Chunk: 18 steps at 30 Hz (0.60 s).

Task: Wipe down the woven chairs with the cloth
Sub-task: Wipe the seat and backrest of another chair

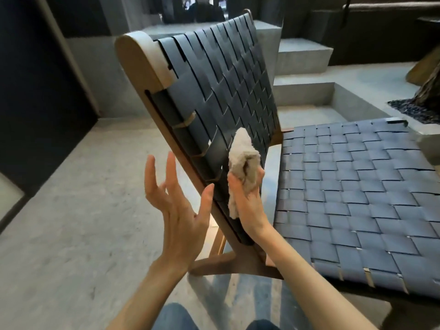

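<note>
Woven chair (226,75) dark-blue, wood-framed; cloth (242,158) beige, bunched.

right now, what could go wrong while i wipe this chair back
1. The cloth is bunched in the right hand, so little of it meets the woven backrest; straps could get missed.
2. The left hand is open and grips nothing, so a hard push might shift the chair.

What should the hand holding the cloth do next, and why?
Probably slide the cloth up along the woven backrest: the right hand grips it low on that backrest, most of which lies above.
</note>
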### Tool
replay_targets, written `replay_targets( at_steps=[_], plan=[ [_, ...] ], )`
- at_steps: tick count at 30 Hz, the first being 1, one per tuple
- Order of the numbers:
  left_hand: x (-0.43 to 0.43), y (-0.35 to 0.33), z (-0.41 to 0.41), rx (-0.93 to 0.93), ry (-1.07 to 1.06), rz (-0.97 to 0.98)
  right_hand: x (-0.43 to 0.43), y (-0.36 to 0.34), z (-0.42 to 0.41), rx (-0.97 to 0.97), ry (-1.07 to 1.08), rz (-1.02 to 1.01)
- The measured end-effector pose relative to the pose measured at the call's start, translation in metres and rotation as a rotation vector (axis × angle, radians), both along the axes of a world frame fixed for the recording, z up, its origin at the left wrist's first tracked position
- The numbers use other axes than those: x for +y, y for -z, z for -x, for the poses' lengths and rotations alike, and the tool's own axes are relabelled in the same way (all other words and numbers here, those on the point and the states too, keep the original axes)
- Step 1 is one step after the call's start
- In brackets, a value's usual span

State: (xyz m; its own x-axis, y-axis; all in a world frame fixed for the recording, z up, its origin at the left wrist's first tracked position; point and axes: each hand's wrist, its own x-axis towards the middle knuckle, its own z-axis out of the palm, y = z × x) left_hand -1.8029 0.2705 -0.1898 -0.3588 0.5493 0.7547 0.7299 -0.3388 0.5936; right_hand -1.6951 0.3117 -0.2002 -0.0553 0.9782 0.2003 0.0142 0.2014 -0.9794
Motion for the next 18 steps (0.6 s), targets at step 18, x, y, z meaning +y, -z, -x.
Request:
replay_targets(
  at_steps=[18],
  plan=[
    [0.013,0.000,0.007,0.161,0.206,0.050,0.043,-0.094,0.046,-0.045,-0.029,-0.418]
  ],
)
